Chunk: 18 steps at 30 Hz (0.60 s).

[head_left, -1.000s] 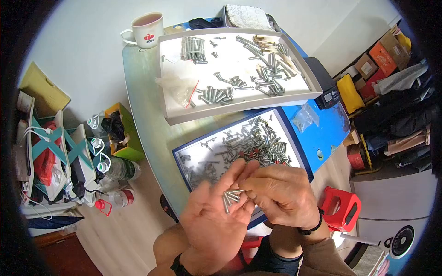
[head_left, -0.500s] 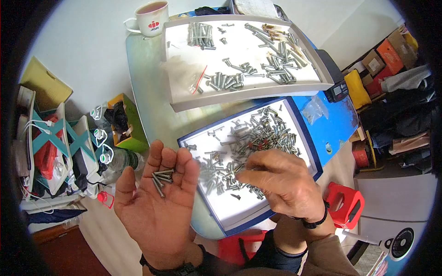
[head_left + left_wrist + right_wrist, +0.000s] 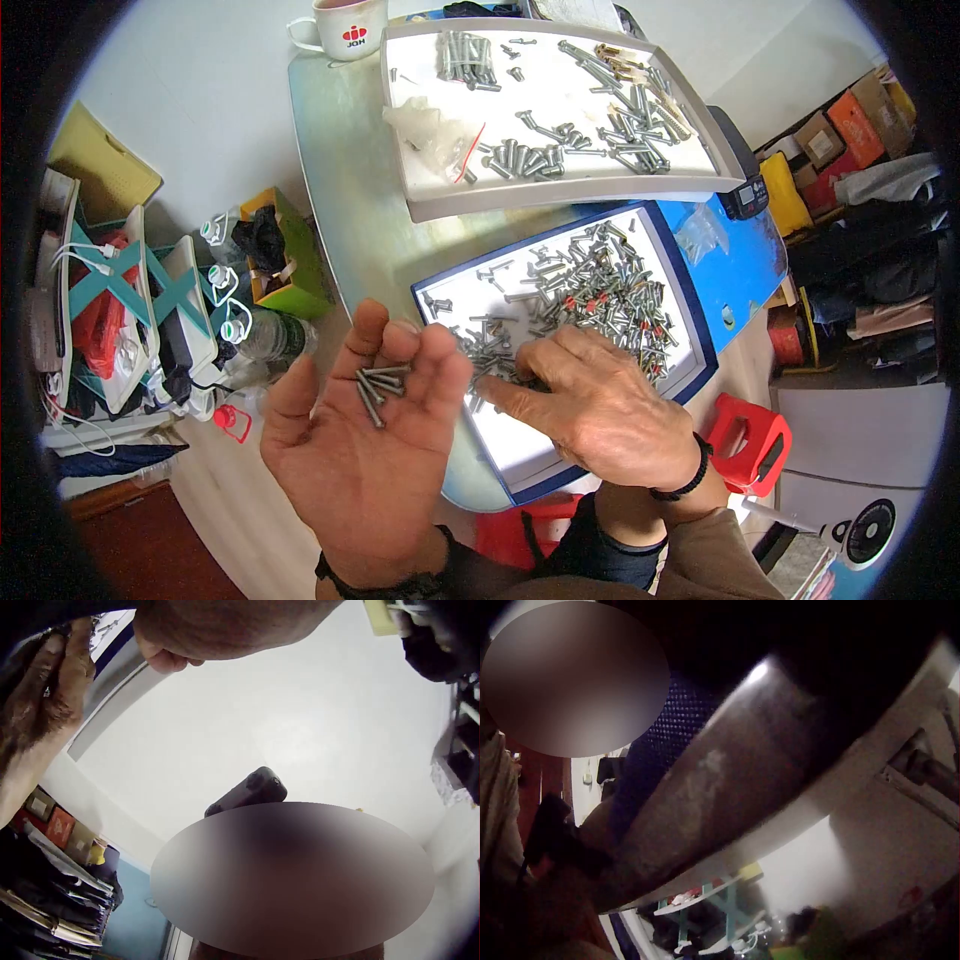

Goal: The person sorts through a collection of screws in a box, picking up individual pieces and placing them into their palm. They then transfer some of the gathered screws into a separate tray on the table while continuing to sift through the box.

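Note:
My left hand [image 3: 370, 450] is turned palm up beside the blue-rimmed box, its fingers relaxed. Several metal screws [image 3: 372, 398] lie loose near the base of those fingers. Over the left part of the box [image 3: 600, 462], my right hand [image 3: 600, 410] is palm down, with one finger stretched to the scattered screws [image 3: 485, 345]. A denser heap of screws [image 3: 620, 285], with a few red bits among them, spreads beyond that hand. In the left wrist view the right hand [image 3: 45, 712] shows at the left edge; the right wrist view is dark and hides the fingertips.
A white tray [image 3: 440, 208] of sorted bolts [image 3: 635, 125] and plastic bags [image 3: 430, 135] stands behind the box. A mug [image 3: 345, 28] is at the back left. One clear bag [image 3: 703, 232] lies on the blue tabletop [image 3: 745, 250]. Bottles [image 3: 270, 340] stand at left.
My left hand has drawn back from the right hand, carrying the screws on its palm. My right hand has moved down over the box, and its finger has reached left to the scattered screws.

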Tool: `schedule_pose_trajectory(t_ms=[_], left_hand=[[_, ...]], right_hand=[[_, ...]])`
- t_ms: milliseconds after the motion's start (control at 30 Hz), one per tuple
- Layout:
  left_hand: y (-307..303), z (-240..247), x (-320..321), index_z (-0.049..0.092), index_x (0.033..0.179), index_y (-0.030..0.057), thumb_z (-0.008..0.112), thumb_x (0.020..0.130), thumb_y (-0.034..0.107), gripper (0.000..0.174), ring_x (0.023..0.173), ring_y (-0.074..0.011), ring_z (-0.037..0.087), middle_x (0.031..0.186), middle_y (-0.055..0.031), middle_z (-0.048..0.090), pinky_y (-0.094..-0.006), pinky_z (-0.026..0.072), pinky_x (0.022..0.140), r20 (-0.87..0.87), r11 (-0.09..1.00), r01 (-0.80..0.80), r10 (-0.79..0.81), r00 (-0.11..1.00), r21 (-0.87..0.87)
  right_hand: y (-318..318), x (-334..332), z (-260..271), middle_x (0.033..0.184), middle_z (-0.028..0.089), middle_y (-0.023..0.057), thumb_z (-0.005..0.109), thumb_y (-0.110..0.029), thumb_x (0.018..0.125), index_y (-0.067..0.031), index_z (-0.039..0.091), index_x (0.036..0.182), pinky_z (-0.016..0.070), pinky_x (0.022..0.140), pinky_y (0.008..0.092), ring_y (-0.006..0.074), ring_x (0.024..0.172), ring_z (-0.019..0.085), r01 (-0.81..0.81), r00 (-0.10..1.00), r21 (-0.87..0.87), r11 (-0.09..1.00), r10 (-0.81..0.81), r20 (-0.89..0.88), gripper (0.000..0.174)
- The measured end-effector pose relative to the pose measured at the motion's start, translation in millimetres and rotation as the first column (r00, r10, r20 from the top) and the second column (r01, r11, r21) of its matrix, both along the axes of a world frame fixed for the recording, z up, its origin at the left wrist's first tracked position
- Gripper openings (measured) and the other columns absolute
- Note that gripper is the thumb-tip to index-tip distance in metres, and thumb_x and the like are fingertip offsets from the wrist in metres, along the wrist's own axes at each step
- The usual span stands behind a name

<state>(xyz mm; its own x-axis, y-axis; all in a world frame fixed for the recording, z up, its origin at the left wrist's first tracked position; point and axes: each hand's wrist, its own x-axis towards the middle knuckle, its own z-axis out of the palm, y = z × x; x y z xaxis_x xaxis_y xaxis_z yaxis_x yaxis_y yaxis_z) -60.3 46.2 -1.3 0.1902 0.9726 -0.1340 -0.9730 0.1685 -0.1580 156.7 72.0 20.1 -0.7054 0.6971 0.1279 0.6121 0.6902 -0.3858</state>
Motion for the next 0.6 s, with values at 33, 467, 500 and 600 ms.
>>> schedule_pose_trajectory(t_ms=[33, 467, 500, 600], left_hand=[[0.1, 1.0, -0.1, 0.051, 0.142, -0.0128, 0.051, 0.101, 0.031, 0.060, 0.135, -0.0508, 0.053, 0.130, -0.0348, 0.063, -0.0635, 0.0350, 0.120, -0.001, 1.000, 0.003, -0.003, 1.000, -0.001], [4.3, 1.3, 4.9, 0.057, 0.135, -0.0108, 0.057, 0.099, 0.028, 0.053, 0.128, -0.0394, 0.056, 0.126, -0.0247, 0.063, -0.0562, 0.0394, 0.115, -0.129, 0.999, 0.035, -0.038, 0.991, -0.020], [5.0, 0.7, 5.4, 0.057, 0.134, -0.0107, 0.057, 0.099, 0.028, 0.052, 0.127, -0.0395, 0.056, 0.125, -0.0247, 0.063, -0.0565, 0.0396, 0.115, -0.125, 0.999, 0.043, -0.045, 0.991, -0.021], [6.6, -3.0, 7.4, 0.058, 0.135, -0.0104, 0.057, 0.099, 0.028, 0.052, 0.128, -0.0404, 0.057, 0.125, -0.0249, 0.065, -0.0562, 0.0393, 0.116, -0.111, 0.999, 0.046, -0.046, 0.993, -0.009]], right_hand=[[0.4, -0.1, -1.0, 0.101, 0.062, 0.0109, 0.067, -0.007, 0.076, -0.0065, 0.074, 0.121, 0.0528, 0.081, 0.0398, 0.0290, 0.091, 0.062, 0.003, 1.000, -0.001, 1.000, -0.003, -0.001, 0.045], [1.8, -2.8, -0.1, 0.095, 0.058, 0.0116, 0.066, -0.011, 0.076, 0.0008, 0.070, 0.112, 0.0552, 0.079, 0.0391, 0.0287, 0.091, 0.062, -0.032, 0.999, 0.095, 0.995, 0.031, 0.010, 0.038], [1.3, -3.8, -0.8, 0.094, 0.058, 0.0113, 0.066, -0.012, 0.076, 0.0009, 0.070, 0.112, 0.0554, 0.078, 0.0387, 0.0283, 0.090, 0.062, -0.053, 0.999, 0.100, 0.994, 0.051, 0.017, 0.038], [1.1, -6.9, -2.2, 0.092, 0.057, 0.0103, 0.066, -0.013, 0.076, 0.0002, 0.071, 0.109, 0.0550, 0.078, 0.0380, 0.0275, 0.089, 0.062, -0.054, 0.998, 0.133, 0.990, 0.052, 0.023, 0.035]])
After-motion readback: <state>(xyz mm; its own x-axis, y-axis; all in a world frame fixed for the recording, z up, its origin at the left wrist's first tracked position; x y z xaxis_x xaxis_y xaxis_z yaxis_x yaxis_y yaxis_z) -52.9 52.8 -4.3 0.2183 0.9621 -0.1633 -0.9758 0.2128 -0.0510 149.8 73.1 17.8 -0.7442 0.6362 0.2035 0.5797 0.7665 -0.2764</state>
